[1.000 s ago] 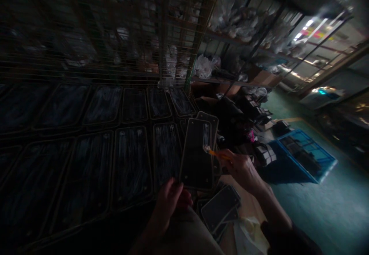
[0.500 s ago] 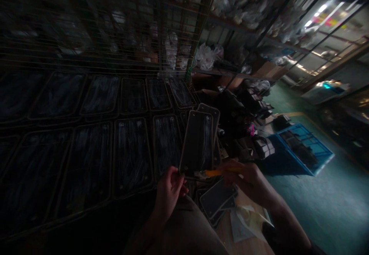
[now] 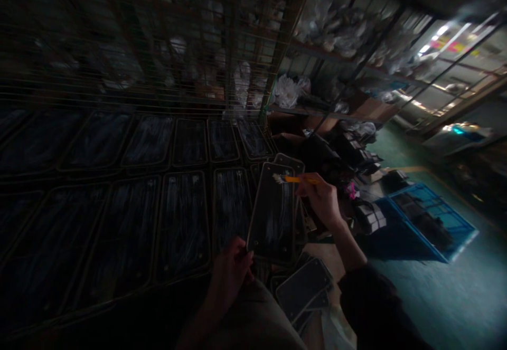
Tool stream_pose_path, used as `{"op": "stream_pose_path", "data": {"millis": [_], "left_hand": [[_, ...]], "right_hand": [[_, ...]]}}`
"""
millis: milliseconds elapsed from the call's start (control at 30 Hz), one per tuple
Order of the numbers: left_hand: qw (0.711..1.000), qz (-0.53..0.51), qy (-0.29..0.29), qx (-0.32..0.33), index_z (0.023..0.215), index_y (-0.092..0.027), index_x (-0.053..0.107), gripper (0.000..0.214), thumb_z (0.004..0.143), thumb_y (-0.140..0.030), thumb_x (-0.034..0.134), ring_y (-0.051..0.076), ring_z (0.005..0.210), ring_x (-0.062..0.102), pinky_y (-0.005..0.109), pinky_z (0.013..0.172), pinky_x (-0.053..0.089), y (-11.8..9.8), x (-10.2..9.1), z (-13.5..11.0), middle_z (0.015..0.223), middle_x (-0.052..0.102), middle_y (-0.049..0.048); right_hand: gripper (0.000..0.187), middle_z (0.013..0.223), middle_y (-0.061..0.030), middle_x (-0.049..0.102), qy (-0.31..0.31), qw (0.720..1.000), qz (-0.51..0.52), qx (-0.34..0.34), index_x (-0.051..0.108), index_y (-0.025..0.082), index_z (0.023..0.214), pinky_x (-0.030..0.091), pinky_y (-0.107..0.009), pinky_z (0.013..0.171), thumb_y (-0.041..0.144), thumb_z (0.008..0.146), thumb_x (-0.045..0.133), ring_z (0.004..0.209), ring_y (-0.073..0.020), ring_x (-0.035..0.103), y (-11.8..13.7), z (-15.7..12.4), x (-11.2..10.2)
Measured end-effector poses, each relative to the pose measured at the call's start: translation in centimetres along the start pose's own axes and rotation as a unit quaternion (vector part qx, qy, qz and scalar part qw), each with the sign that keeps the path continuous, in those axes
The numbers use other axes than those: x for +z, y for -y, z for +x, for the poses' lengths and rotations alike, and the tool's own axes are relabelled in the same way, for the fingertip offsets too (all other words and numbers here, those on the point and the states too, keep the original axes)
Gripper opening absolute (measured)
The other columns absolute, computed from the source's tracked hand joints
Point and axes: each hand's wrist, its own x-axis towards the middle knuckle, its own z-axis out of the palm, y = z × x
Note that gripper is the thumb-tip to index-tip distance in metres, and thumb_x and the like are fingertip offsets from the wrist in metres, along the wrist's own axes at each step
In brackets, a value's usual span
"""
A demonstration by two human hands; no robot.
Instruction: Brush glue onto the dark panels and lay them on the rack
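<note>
My left hand (image 3: pixel 230 276) pinches the bottom edge of a dark rectangular plate (image 3: pixel 272 214) with a pale rim, holding it up in front of me. White streaks cover much of the plate's face. My right hand (image 3: pixel 321 198) grips a small brush with an orange handle (image 3: pixel 295 179). Its bristles touch the plate's top right corner. A second plate (image 3: pixel 291 162) of the same kind shows just behind the held one.
Many coated dark plates (image 3: pixel 180 223) lie in rows on the surface to the left. A wire rack (image 3: pixel 158 49) rises behind them. Loose plates (image 3: pixel 303 288) are stacked by my knee. A blue crate (image 3: pixel 423 222) stands on the green floor at right, below shelves of bags.
My right hand has carried the brush from the plate's bottom edge up to its top. More white streaks now cover the plate. My left hand has kept its hold.
</note>
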Motion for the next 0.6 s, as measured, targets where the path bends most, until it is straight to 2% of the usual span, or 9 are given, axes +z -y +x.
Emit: {"op": "stream_pose_path", "data": {"millis": [100,200,300,367,500,600], "left_hand": [[0.999,-0.002,-0.035,0.020,0.096,-0.022,0.051,0.025,0.082,-0.042,0.058,0.015,0.044,0.060,0.023,0.040,0.043,0.2,0.0,0.0,0.067,0.063,-0.0030],[0.998,0.002,-0.050,0.030,0.093,-0.022,0.055,0.023,0.082,-0.042,0.059,0.014,0.050,0.061,0.023,0.045,0.046,0.3,-0.1,0.0,0.072,0.065,-0.0011],[0.998,-0.004,-0.056,0.032,0.091,-0.021,0.057,0.022,0.082,-0.041,0.060,0.014,0.052,0.060,0.023,0.046,0.046,0.3,-0.2,0.1,0.072,0.065,-0.0003],[0.998,-0.009,-0.061,0.026,0.089,-0.021,0.058,0.022,0.080,-0.041,0.061,0.015,0.052,0.060,0.022,0.046,0.045,0.3,-0.3,0.2,0.068,0.064,-0.0005],[0.997,-0.002,-0.073,0.012,0.086,-0.021,0.058,0.020,0.078,-0.039,0.062,0.016,0.050,0.058,0.022,0.042,0.043,0.0,-0.3,0.2,0.060,0.060,-0.0015],[0.997,0.006,-0.075,0.025,0.083,-0.020,0.059,0.019,0.077,-0.038,0.063,0.016,0.053,0.060,0.021,0.043,0.043,-0.4,-0.4,0.1,0.064,0.063,0.0001]], "right_hand": [[0.030,0.076,-0.0030,0.068,0.018,0.997,-0.064,-0.051,0.061,0.020,0.110,0.055,-0.027,0.067,0.043,0.098,0.047,0.069,-0.0190,0.069,-0.6,1.3,1.3],[0.026,0.092,-0.0059,0.070,0.049,0.986,-0.124,-0.100,0.061,0.021,0.113,0.054,-0.028,0.072,0.036,0.099,0.045,0.083,-0.0210,0.070,-1.7,2.0,2.5],[0.022,0.104,-0.0060,0.069,0.095,0.980,-0.125,-0.123,0.061,0.022,0.112,0.053,-0.026,0.073,0.031,0.099,0.046,0.087,-0.0201,0.070,-2.1,1.3,3.0],[0.021,0.101,-0.0048,0.069,0.129,0.980,-0.101,-0.109,0.060,0.022,0.112,0.053,-0.025,0.071,0.029,0.099,0.046,0.083,-0.0183,0.070,-1.5,0.0,2.5],[0.020,0.077,-0.0010,0.066,0.189,0.980,-0.042,-0.056,0.061,0.021,0.110,0.052,-0.023,0.065,0.032,0.099,0.047,0.070,-0.0157,0.068,0.8,-2.5,0.5],[0.022,0.072,-0.0001,0.064,0.175,0.984,0.014,-0.016,0.060,0.020,0.108,0.052,-0.023,0.061,0.035,0.099,0.047,0.064,-0.0149,0.066,1.7,-2.2,-0.3]]}}
